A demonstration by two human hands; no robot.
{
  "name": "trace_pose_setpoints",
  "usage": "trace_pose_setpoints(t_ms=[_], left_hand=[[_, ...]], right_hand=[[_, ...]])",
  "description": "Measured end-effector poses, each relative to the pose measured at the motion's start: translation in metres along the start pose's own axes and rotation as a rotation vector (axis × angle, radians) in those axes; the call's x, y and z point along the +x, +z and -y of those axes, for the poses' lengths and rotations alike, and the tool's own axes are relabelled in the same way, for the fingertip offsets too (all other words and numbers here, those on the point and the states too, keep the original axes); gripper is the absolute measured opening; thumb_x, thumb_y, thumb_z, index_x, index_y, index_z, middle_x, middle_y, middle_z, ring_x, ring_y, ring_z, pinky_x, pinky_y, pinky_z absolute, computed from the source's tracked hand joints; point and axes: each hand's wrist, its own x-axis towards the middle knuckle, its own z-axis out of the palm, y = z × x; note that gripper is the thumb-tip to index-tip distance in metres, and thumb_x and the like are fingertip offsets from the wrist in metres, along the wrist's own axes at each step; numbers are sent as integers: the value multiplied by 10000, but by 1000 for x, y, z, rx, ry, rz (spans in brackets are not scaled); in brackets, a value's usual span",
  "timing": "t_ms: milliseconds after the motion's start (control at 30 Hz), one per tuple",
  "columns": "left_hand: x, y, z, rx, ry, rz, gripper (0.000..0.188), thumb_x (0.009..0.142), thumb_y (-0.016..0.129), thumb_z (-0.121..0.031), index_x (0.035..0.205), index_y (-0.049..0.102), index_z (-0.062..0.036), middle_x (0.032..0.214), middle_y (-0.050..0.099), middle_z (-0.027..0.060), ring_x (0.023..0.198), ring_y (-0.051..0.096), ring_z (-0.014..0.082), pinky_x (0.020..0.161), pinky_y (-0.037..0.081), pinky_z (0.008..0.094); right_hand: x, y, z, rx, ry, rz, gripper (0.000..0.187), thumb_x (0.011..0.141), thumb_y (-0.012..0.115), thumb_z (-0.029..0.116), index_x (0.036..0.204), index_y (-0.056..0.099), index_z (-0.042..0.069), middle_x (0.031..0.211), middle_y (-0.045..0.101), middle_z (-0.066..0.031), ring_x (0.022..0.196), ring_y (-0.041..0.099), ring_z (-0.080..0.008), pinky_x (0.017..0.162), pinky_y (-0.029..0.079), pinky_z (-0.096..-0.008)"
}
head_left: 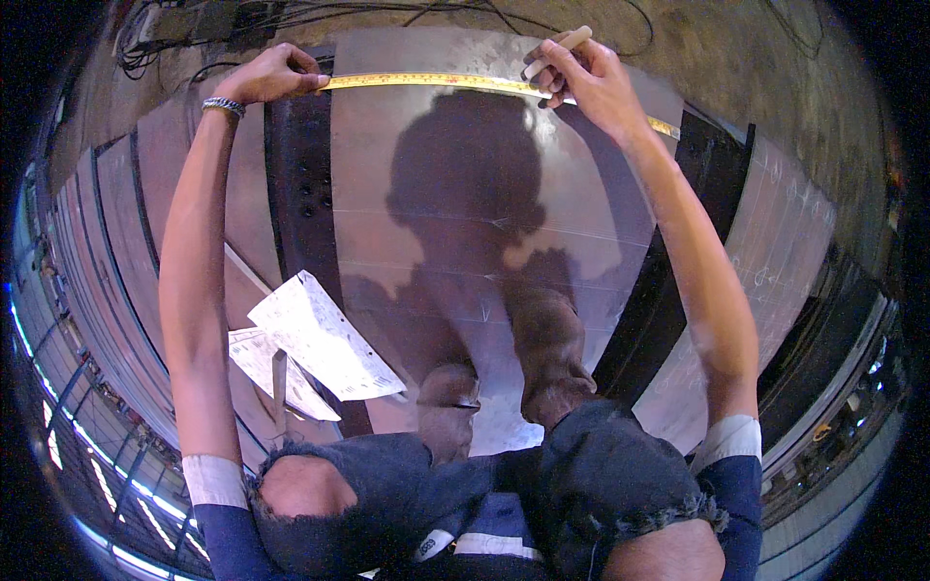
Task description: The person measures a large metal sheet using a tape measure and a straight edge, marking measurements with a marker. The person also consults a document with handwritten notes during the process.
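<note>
A yellow tape measure blade [426, 81] lies across the far part of a grey steel plate [601, 208]. My left hand [279, 76] pinches the blade's left end between thumb and fingers, near the plate's left edge. At the far right, my right hand [593, 85] is closed round a pale, chalk-like stick [574, 39], and its fingertips rest at the blade. Beyond that hand the blade runs on toward the plate's right edge, partly hidden by the wrist. Thin pale lines and small marks show on the plate. My shadow covers its middle.
Printed paper sheets [325, 339] lie at the left beside my knee, with a narrow metal strip [280, 387] over them. Dark steel beams [302, 194] flank the plate. Another marked plate [775, 242] is on the right. Black cables [387, 21] cross the floor beyond.
</note>
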Motion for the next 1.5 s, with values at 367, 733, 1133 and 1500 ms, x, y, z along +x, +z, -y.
trace_pose_setpoints(t_ms=[367, 733, 1133, 1500], left_hand=[[-4, -5, -15, 42, -44, -48, 418, 802, 754, -447, 839, 732, -31, 753, 685, 64, 708, 614, 148, 684, 503, 321], [0, -6, -15, 32, -67, 30, 367, 814, 751, -353, 870, 721, 9, 792, 708, 118, 743, 650, 172, 713, 517, 342], [-5, -9, -26, -15, -212, 49, 367, 830, 742, -343, 842, 701, 22, 705, 648, 62, 658, 577, 126, 620, 466, 319], [-4, -10, -23, 54, -157, 55, 385, 816, 749, -408, 864, 745, -26, 802, 698, 98, 757, 629, 209, 712, 489, 361]], right_hand=[[13, 5, -3, -141, 113, 29, 297, 988, 523, 307, 996, 550, 12, 733, 596, -59, 557, 574, -125, 505, 481, -286], [14, 2, -4, -163, 72, 93, 249, 983, 555, 244, 884, 515, 19, 672, 619, -67, 531, 598, -125, 496, 491, -305], [18, -2, -16, -246, -117, 109, 205, 994, 562, 230, 937, 525, 37, 687, 602, -41, 549, 599, -106, 457, 482, -271], [29, -7, 0, -328, 94, 229, 198, 990, 559, 215, 967, 548, 19, 725, 632, -63, 554, 589, -114, 471, 470, -284]])
